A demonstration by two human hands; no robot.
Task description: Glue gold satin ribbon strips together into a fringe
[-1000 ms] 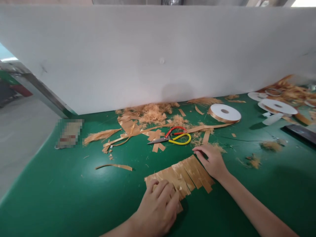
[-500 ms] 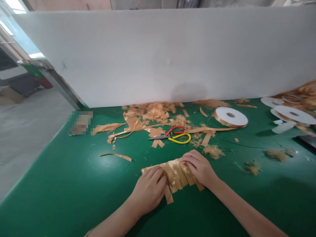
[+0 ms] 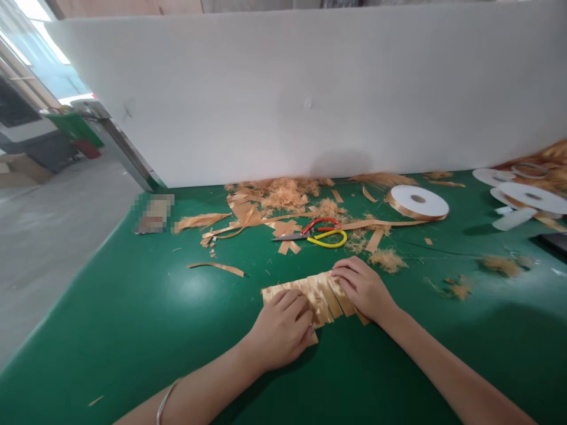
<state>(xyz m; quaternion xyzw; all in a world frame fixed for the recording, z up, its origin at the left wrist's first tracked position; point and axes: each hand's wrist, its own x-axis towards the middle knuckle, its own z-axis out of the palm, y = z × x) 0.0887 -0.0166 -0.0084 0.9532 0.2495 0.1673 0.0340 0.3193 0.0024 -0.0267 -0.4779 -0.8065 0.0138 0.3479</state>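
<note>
Gold ribbon strips (image 3: 322,295) lie side by side in a row, just below the middle of the frame, flat on the green table (image 3: 212,342). Their top edges make a line that goes up a little to the right, and their bottom ends are uneven. My left hand (image 3: 283,327) is on the left part of the row, with its fingers bent and close together. I cannot tell if it pinches a strip or just pushes down. My right hand (image 3: 364,289) is at the right end of the row. Its fingers are bent and close together too, with the tips on the top edge, and I cannot tell if they pinch it. Scissors (image 3: 305,235) with one red and one yellow handle lie above the strips, near the middle of the frame. Fuzzy gold fluff (image 3: 283,196) sits behind them, by the white board (image 3: 266,94). Right of the scissors is a white spool (image 3: 429,205) with gold ribbon on it. One thin loose strip (image 3: 221,268) lies left of the middle.
</note>
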